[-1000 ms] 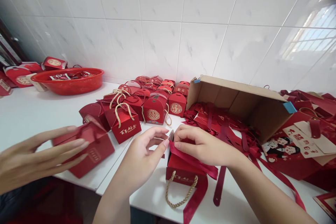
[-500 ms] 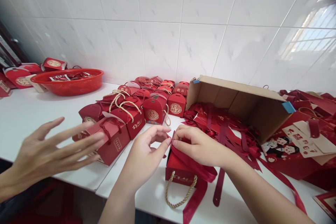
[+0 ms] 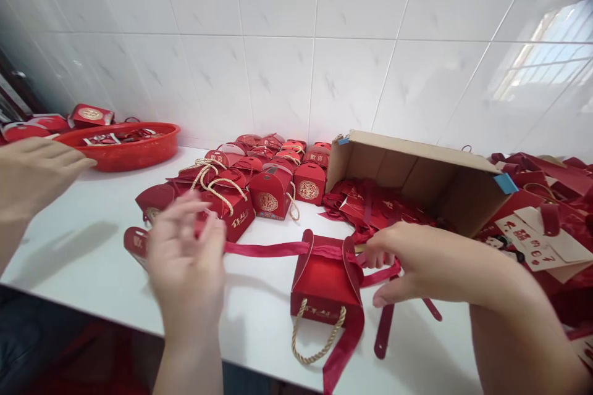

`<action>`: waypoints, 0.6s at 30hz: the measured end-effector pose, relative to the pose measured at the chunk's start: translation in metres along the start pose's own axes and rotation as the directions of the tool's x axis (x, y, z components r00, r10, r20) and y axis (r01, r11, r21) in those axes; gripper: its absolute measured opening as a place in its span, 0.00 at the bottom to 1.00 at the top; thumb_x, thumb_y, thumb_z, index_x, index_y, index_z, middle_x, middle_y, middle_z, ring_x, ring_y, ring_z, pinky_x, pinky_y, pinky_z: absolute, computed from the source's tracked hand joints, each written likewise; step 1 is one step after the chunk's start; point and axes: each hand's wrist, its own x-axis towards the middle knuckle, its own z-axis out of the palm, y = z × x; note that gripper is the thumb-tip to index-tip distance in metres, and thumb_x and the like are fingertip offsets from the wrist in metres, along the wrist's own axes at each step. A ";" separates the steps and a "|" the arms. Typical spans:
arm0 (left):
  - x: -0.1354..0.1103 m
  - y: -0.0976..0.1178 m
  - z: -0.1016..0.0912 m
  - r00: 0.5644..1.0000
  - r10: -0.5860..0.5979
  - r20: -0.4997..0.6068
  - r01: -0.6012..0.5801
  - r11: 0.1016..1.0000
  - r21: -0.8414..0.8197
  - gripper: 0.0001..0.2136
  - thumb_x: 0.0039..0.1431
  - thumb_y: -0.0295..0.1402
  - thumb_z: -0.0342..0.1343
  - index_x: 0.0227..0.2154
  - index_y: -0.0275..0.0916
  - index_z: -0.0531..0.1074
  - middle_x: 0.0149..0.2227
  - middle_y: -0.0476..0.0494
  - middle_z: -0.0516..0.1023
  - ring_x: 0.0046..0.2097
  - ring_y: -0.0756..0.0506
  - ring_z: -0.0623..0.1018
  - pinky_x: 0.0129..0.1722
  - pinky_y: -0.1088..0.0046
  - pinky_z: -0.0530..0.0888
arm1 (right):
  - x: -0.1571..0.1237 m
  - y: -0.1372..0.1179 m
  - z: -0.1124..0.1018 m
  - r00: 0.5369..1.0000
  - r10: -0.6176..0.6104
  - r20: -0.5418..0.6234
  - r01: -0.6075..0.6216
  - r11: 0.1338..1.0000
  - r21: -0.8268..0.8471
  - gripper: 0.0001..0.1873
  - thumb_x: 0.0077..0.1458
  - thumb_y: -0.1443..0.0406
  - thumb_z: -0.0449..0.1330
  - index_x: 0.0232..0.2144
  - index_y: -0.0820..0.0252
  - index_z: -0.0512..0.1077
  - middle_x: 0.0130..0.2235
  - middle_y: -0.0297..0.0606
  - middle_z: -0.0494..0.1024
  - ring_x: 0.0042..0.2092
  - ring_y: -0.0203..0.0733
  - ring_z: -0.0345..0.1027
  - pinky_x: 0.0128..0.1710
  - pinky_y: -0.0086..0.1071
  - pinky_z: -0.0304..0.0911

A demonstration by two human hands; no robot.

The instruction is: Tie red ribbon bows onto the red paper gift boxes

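A small red gift box [image 3: 324, 284] with a gold rope handle [image 3: 319, 358] sits on the white table, its top flaps drawn together. A dark red ribbon [image 3: 266, 250] threads through the flaps and runs out straight to the left. My left hand [image 3: 189, 265], blurred, is closed on that ribbon's left end. At the box's right side is my right hand [image 3: 407, 259], thumb apart from the curled fingers, with loose ribbon between them; no firm grip shows. A ribbon tail [image 3: 345, 345] hangs down the box's front right corner.
Several filled red boxes [image 3: 269, 194] stand behind to the left. A cardboard box [image 3: 417, 151] on its side spills red ribbons and straps. Red bags [image 3: 551, 197] lie at right. A co-worker's hand [image 3: 41, 173] is by a red basin [image 3: 134, 154].
My left hand has pulled the ribbon out to the left through the flaps, and my right hand has shifted right. The co-worker's hand has moved left and up toward the basin.
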 end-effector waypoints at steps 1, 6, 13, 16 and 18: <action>-0.003 -0.003 0.001 0.975 -0.099 0.200 0.082 0.993 0.090 0.11 0.50 0.28 0.61 0.37 0.42 0.71 0.50 0.46 0.74 0.57 0.40 0.71 0.57 0.60 0.68 | 0.004 -0.001 0.003 1.000 0.010 0.021 -0.010 1.000 -0.029 0.12 0.42 0.58 0.65 0.32 0.54 0.75 0.34 0.38 0.76 0.31 0.42 0.68 0.25 0.31 0.54; -0.014 -0.007 0.007 0.438 -0.512 0.739 0.149 0.852 0.502 0.07 0.58 0.39 0.54 0.35 0.42 0.69 0.41 0.46 0.74 0.45 0.44 0.74 0.41 0.68 0.72 | 0.028 -0.010 0.015 0.999 0.007 0.032 -0.003 0.994 -0.111 0.05 0.43 0.67 0.57 0.19 0.58 0.63 0.22 0.33 0.68 0.23 0.35 0.57 0.20 0.30 0.45; -0.009 -0.015 0.006 0.529 -0.538 0.656 0.176 0.826 0.535 0.12 0.60 0.43 0.49 0.27 0.40 0.61 0.26 0.54 0.65 0.29 0.50 0.67 0.31 0.74 0.64 | 0.040 0.002 0.012 0.991 -0.052 -0.127 0.071 0.986 0.149 0.08 0.43 0.69 0.54 0.22 0.58 0.56 0.23 0.29 0.64 0.24 0.32 0.54 0.21 0.27 0.47; -0.005 -0.012 0.003 0.514 -0.574 0.637 0.277 0.814 0.511 0.12 0.58 0.44 0.52 0.31 0.41 0.62 0.25 0.55 0.64 0.26 0.51 0.66 0.27 0.76 0.62 | 0.034 0.008 0.001 0.993 -0.076 -0.095 0.099 0.958 0.270 0.09 0.46 0.69 0.54 0.33 0.55 0.60 0.29 0.29 0.69 0.26 0.33 0.60 0.23 0.26 0.53; -0.001 -0.009 -0.001 0.510 -0.591 0.625 0.288 0.802 0.523 0.14 0.56 0.47 0.53 0.34 0.41 0.64 0.24 0.56 0.62 0.26 0.51 0.63 0.26 0.76 0.60 | 0.027 0.011 -0.007 0.998 -0.053 -0.013 0.055 0.961 0.271 0.15 0.48 0.68 0.54 0.41 0.54 0.62 0.33 0.31 0.72 0.28 0.35 0.64 0.25 0.27 0.56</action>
